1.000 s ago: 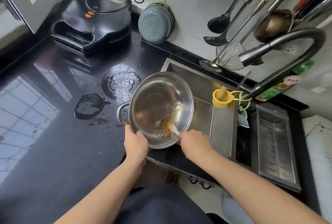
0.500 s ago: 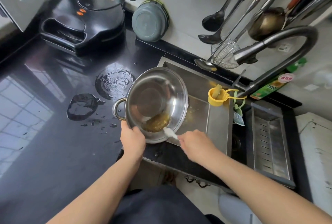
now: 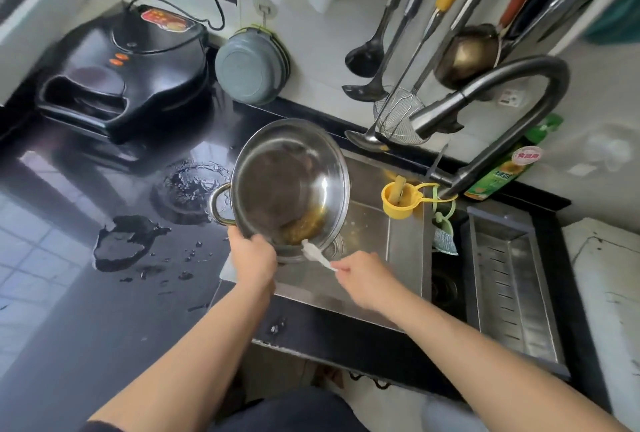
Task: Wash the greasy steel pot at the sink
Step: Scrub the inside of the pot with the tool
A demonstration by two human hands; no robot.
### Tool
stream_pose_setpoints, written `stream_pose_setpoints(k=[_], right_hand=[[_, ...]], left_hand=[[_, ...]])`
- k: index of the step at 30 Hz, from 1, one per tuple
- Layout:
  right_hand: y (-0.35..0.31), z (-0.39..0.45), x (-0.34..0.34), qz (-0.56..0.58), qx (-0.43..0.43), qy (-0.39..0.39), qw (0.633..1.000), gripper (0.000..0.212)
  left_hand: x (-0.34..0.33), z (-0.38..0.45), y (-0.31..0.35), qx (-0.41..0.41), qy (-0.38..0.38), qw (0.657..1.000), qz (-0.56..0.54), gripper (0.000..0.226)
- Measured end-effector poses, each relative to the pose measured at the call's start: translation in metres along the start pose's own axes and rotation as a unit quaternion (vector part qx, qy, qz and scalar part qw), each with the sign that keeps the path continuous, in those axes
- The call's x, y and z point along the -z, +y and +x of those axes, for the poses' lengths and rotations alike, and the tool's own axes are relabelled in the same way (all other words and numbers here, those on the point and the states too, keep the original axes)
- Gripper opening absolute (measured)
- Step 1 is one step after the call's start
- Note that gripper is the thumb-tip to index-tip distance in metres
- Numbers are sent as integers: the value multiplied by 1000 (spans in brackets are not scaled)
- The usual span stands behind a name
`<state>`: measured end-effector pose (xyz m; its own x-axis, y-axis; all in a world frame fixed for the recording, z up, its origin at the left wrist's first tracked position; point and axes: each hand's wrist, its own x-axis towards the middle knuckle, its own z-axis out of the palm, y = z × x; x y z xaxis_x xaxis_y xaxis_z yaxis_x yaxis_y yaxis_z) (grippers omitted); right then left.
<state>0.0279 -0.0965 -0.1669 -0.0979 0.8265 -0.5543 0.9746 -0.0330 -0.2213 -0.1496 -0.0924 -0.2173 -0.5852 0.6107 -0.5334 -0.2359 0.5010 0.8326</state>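
The steel pot (image 3: 284, 175) is tilted toward me over the left end of the steel sink (image 3: 405, 251), with brown greasy residue (image 3: 304, 227) pooled at its lower inner wall. My left hand (image 3: 254, 258) grips the pot's near rim. One pot handle (image 3: 218, 203) sticks out to the left. My right hand (image 3: 363, 279) holds a white spoon (image 3: 317, 253) whose tip rests at the pot's lower edge beside the grease.
A dark faucet (image 3: 502, 95) arches over the sink, no water running. A yellow cup (image 3: 398, 201) hangs on the divider; a drain tray (image 3: 512, 286) fills the right basin. Puddles (image 3: 124, 241) lie on the black counter. An electric griddle (image 3: 128, 75) sits at back left; ladles (image 3: 370, 54) hang above.
The pot has tipped further toward the sink and the grease has slid to its lower edge. The spoon has moved from inside the pot to its rim.
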Motion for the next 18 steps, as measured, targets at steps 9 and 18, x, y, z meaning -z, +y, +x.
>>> stream_pose_setpoints(k=[9, 18], right_hand=[[41, 53, 63, -278, 96, 86, 952, 35], [51, 56, 45, -194, 127, -39, 972, 32]], left_hand=[[-34, -18, 3, -23, -12, 1000, 2, 39], [-25, -18, 8, 121, -109, 987, -17, 37]])
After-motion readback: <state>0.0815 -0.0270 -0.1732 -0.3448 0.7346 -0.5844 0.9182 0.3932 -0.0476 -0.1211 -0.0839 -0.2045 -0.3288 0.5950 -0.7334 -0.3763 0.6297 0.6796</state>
